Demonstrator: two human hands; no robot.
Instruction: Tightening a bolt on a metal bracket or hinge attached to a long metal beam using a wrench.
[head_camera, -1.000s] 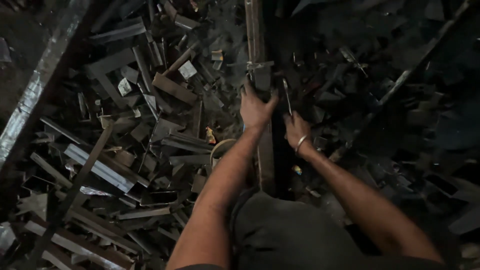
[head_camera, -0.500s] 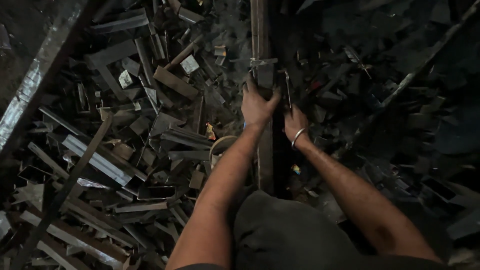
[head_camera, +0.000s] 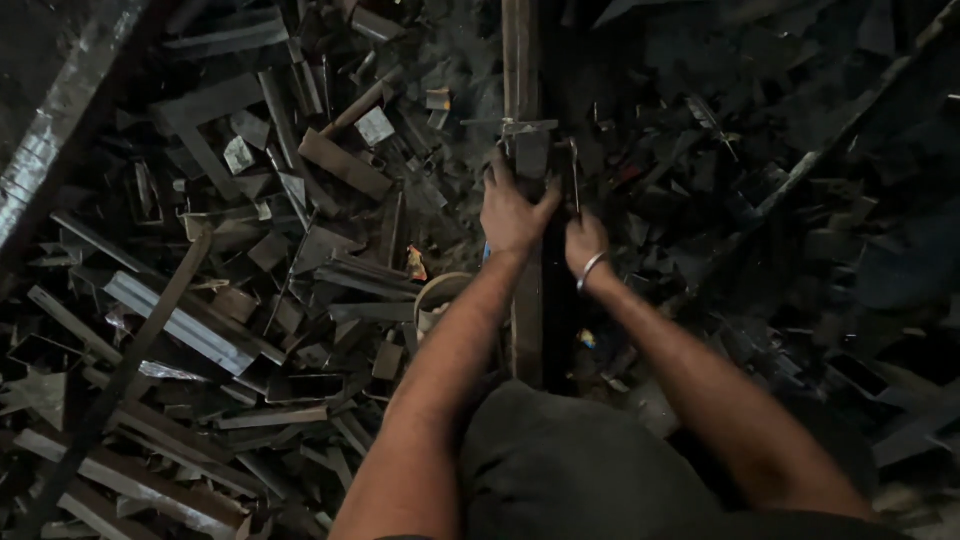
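A long metal bar runs straight away from me across a floor of scrap. My left hand presses down on the bar, fingers spread over it just below a small metal clamp or square that sits across the bar. My right hand, with a metal bangle on the wrist, is closed around a thin rod-like tool held upright beside the bar's right edge. The tool's tip is near the clamp. My knee fills the bottom centre.
Heaps of cut metal offcuts, tubes and angle pieces cover the floor on the left. A long shiny metal section lies along the far left. A round tin sits by my left forearm. The right side is dark with more scrap.
Both hands have stayed on the bar and tool, shifting very slightly forward; the view has drifted a little, so the scene sits slightly lower in the frame.
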